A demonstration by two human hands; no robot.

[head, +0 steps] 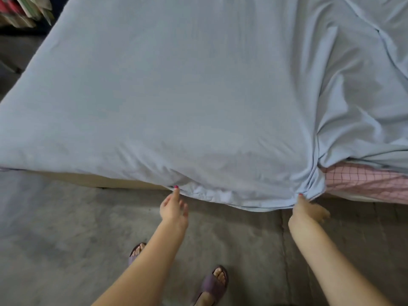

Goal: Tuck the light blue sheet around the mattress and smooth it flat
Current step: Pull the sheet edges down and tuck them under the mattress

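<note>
**Blue sheet held at near edge**

Spread smooth over most of the mattress (99, 178): light blue cotton sheet (176, 96), rumpled toward the far right, above pink checked fabric (364, 182). Pinched at the sheet's near hem by the left hand (173, 206), grip narrow, thumb on the cloth. Bunched folds of the same hem clutched by the right hand (309, 208). Below the sheet, grey concrete floor (66, 239) and purple slippers (212, 283).
</note>
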